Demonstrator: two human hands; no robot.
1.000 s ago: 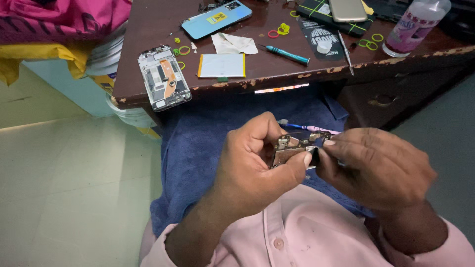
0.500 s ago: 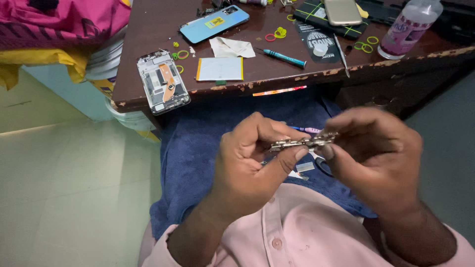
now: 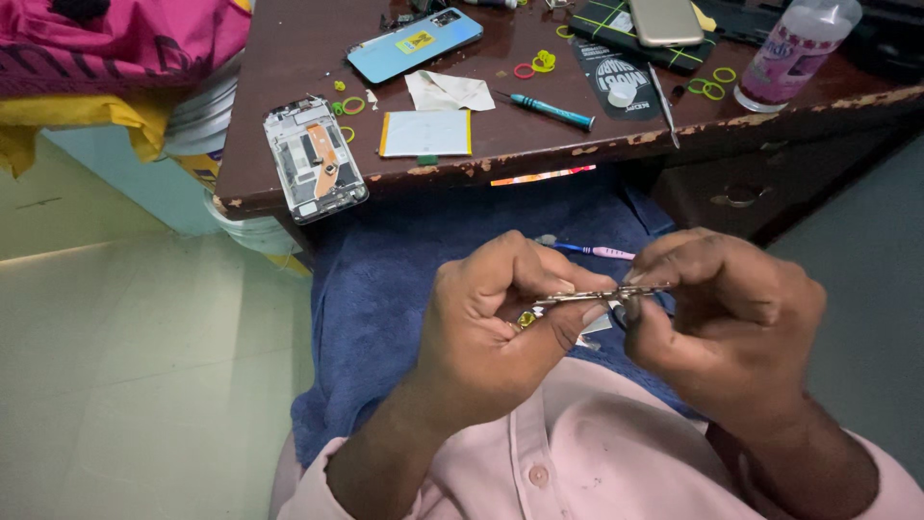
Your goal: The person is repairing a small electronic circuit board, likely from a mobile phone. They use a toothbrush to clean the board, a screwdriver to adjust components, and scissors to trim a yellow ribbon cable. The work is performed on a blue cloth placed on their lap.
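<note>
Hands met over the lap in the head view, both pinching one thin, flat metal part (image 3: pixel 602 295) seen edge-on. The left hand (image 3: pixel 500 323) was curled nearly closed, thumb and forefinger gripping the part's left end; the right hand (image 3: pixel 727 308) was likewise curled tight, fingertips clamped on its right end. Below them lay a blue towel (image 3: pixel 404 289) spread across the knees, with a pink-handled tool (image 3: pixel 602 252) resting on it just beyond the hands. Farther off stood a dark wooden table (image 3: pixel 289 58). On its near left edge sat an opened phone frame (image 3: pixel 315 159); right of that lay a white battery (image 3: pixel 425 133), a teal screwdriver (image 3: pixel 553 111), and, at the far right, a plastic bottle (image 3: pixel 794 53). A blue phone back (image 3: pixel 416 43) lay farther away.
</note>
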